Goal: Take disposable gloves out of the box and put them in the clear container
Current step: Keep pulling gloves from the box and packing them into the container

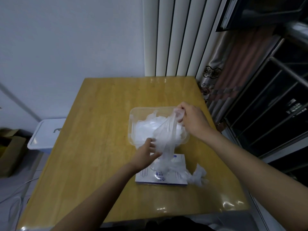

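A clear plastic container [133, 124] sits on the wooden table and holds a heap of thin translucent gloves [146, 127]. In front of it lies the white and blue glove box [145, 178]. My right hand [191, 119] pinches the top of a stretched glove [166, 139] above the container's right side. The glove hangs down toward the box. My left hand [148, 152] touches the lower part of this glove with spread fingers, just at the container's near edge. Another crumpled glove [199, 176] lies on the table right of the box.
The wooden table [93, 147] has a glossy cover. A white lidded bin [46, 134] stands on the floor at the left, beside cardboard boxes [10, 149]. A radiator [175, 37] and a curtain are behind the table, dark shelving at the right.
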Demonstrator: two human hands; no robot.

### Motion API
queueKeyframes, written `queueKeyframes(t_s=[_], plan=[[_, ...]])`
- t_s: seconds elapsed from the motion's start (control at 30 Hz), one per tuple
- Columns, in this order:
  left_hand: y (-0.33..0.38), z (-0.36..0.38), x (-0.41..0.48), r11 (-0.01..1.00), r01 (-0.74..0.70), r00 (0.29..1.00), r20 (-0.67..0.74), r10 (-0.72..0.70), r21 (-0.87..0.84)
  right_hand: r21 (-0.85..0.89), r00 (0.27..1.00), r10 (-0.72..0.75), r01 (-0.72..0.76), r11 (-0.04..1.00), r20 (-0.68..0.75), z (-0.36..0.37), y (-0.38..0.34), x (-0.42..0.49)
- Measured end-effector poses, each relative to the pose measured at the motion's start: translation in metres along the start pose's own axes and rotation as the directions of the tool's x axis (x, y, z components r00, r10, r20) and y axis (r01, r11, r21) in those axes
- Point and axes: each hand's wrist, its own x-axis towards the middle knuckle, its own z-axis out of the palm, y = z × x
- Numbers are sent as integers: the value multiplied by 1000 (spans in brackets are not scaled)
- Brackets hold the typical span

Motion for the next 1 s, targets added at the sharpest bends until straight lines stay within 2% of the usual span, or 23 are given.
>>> queueKeyframes(t_s=[0.07, 0.1, 0.23, 0.37, 0.57, 0.63, 0.67, 0.73, 0.8, 0.9, 1.0], plan=[[16, -9, 3, 986, -6, 999, -44, -2, -165, 32, 998, 43, -45, 999, 53, 0, 0, 5], [23, -14, 6, 981, -15, 997, -83, -1, -194, 57, 995, 60, -64, 996, 76, 1, -1, 7], [38, -28, 22, 969, -36, 962, -269, -33, -246, 222, 988, 106, -129, 967, 112, 3, -6, 15], [41, -40, 36, 954, -50, 915, -396, -75, -296, 374, 985, 143, -169, 912, 97, 6, -2, 31], [61, -70, 62, 819, -224, 822, -553, -132, -529, 363, 963, 245, -268, 893, 107, 23, 26, 53], [65, -74, 68, 804, -260, 836, -541, -90, -535, 345, 950, 266, -308, 887, 164, 32, 37, 54], [63, -74, 72, 836, -249, 855, -517, -48, -490, 320, 942, 263, -320, 892, 210, 36, 42, 55], [48, -68, 77, 941, -164, 903, -428, 23, -296, 286, 919, 260, -344, 894, 295, 46, 53, 56], [30, -59, 82, 993, -11, 933, -359, -33, -121, 321, 906, 292, -387, 864, 307, 54, 58, 57], [11, -47, 87, 951, 272, 916, -263, -302, -147, 442, 885, 386, -465, 767, 262, 65, 60, 58], [5, -42, 91, 890, 423, 894, -84, -441, -173, 519, 854, 462, -515, 682, 241, 73, 59, 59]])
